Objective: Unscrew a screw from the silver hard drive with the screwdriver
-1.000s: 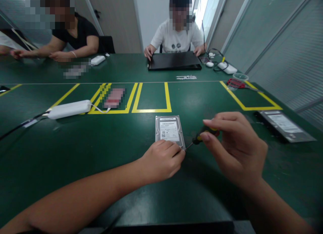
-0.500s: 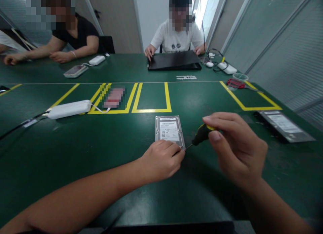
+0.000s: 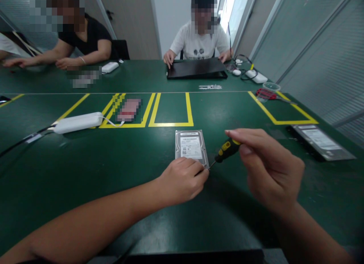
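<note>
At the left of the green worktop (image 3: 85,169) lies one white adapter block (image 3: 78,122) with its cable, beside yellow tape outlines (image 3: 170,124). The left hand (image 3: 182,180) comes in from the lower left. Its grip is closed, with curled fingers pressing on the near right corner of the single hard drive (image 3: 190,145). The drive lies flat near the middle of the worktop, just in front of the tape outlines. It is a grey metal case with a white printed label on top, and the text is too small to read. The hand covers its near edge.

One screwdriver (image 3: 226,150), with a black and yellow handle, slants down to the left. Its thin tip meets the drive's near right corner by the left fingertips, and the exact contact point is hard to make out. The right hand (image 3: 270,171) holds the handle in a narrow fingertip grip, and the palm hides the handle's end. Further right lies one more flat labelled unit (image 3: 321,141). Across the worktop sit two people, one of them with hands on a black slab (image 3: 196,68).
</note>
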A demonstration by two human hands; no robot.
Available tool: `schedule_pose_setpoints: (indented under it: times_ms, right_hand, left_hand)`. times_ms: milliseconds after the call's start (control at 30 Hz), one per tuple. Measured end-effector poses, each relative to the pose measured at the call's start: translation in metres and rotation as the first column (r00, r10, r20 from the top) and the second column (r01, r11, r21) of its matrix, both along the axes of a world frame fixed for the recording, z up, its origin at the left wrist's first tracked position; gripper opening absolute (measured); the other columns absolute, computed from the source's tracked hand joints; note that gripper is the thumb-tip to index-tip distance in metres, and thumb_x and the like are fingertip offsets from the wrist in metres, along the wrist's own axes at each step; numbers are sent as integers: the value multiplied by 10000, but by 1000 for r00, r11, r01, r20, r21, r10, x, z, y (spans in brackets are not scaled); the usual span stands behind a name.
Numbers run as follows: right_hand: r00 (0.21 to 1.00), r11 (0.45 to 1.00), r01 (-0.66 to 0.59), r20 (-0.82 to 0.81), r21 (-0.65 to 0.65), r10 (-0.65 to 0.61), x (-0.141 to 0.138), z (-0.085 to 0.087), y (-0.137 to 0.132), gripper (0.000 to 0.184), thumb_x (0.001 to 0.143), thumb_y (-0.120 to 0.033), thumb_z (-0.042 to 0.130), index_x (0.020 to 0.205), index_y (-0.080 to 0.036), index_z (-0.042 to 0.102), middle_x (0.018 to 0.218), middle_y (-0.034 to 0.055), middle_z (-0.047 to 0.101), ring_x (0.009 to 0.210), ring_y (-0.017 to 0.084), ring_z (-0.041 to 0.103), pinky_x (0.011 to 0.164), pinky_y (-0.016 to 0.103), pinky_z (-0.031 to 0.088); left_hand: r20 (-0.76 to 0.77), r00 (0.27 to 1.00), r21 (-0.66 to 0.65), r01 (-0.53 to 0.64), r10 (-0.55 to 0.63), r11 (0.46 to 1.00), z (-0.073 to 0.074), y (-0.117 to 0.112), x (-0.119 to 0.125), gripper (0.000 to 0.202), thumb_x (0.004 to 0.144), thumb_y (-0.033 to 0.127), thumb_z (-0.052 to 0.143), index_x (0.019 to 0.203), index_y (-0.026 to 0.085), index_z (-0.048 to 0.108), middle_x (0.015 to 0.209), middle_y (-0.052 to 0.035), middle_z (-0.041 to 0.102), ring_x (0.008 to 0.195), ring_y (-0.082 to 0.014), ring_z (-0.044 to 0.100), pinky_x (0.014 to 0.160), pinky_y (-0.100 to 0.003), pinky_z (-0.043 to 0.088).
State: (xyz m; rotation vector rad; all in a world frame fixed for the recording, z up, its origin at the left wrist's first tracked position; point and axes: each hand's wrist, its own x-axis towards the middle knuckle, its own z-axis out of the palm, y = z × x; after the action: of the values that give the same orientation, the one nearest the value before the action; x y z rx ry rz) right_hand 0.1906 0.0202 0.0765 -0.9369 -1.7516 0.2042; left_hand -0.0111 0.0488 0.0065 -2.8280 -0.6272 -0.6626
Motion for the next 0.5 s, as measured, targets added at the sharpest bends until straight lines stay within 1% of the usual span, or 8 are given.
schedule_pose_setpoints:
  times_ms: [67, 133, 200, 267, 367, 400, 433, 500]
  right_hand:
    - [1000, 1000, -1, -7, -9, 1, 0, -1, 1, 350, 886, -77, 594, 1179, -249, 676, 1090, 41, 645, 1001, 169, 606, 839, 343, 479]
    - [999, 1000, 24, -26, -20, -25, 0, -3, 1, 338, 839, -91, 667, 1139, -246, 684, 1028, 35, 611, 920, 150, 585, 740, 303, 462]
    - [998, 999, 44, -43, -24, -45, 0, -3, 2, 317, 824, -109, 696, 1114, -238, 692, 999, 36, 579, 889, 140, 562, 697, 285, 441]
    - [998, 999, 36, -43, -22, -37, 0, -3, 1, 294, 864, -115, 650, 1130, -231, 694, 1053, 49, 598, 955, 154, 576, 758, 303, 459]
    - [1000, 1000, 0, -26, -18, -1, -1, -2, 1, 336, 918, -80, 546, 1185, -233, 681, 1150, 56, 636, 1076, 178, 591, 893, 351, 467]
    - [1000, 1000, -9, -22, -22, 8, -1, -2, 1, 352, 916, -69, 543, 1195, -237, 676, 1155, 53, 641, 1081, 178, 595, 900, 355, 467]
    - [1000, 1000, -12, -21, -27, 12, -1, -2, 1, 356, 905, -67, 563, 1195, -241, 674, 1141, 48, 643, 1058, 174, 600, 877, 346, 472]
    - [1000, 999, 2, -25, -36, -3, -1, -3, 1, 340, 862, -84, 644, 1161, -240, 681, 1076, 39, 630, 968, 155, 597, 780, 312, 470]
  left_hand:
    - [-2, 1000, -2, 1, -1, 1000, -1, 0, 0, 175, 904, 242, 551, 998, 163, 675, 819, -39, 653, 753, -202, 637, 651, -346, 533]
    - [-2, 1000, -4, 0, 0, 1000, -1, 0, 0, 178, 905, 245, 551, 1006, 164, 673, 822, -38, 651, 753, -203, 634, 660, -349, 533]
    - [-7, 1000, -4, -1, 1, 1000, -1, 0, 0, 181, 907, 249, 548, 1010, 166, 672, 824, -37, 651, 753, -202, 633, 658, -348, 529]
    - [-14, 1000, -6, -3, 3, 1000, 0, 0, 0, 183, 909, 254, 545, 1008, 167, 671, 828, -39, 652, 757, -203, 633, 651, -347, 526]
    - [-21, 1000, -8, -3, 3, 1000, 0, 0, 0, 182, 910, 255, 543, 1006, 166, 670, 838, -43, 653, 772, -203, 635, 655, -346, 525]
    - [-21, 1000, -7, -3, 3, 1000, 0, 0, 0, 182, 911, 254, 542, 1006, 166, 670, 839, -43, 653, 773, -203, 634, 658, -347, 525]
    - [-20, 1000, -7, -3, 3, 1000, 0, 0, 0, 182, 912, 254, 541, 1006, 167, 670, 838, -42, 651, 772, -203, 631, 662, -348, 524]
    - [-13, 1000, -7, -3, 3, 1000, -1, -1, 0, 182, 914, 254, 540, 1007, 167, 670, 833, -38, 647, 766, -203, 626, 665, -353, 523]
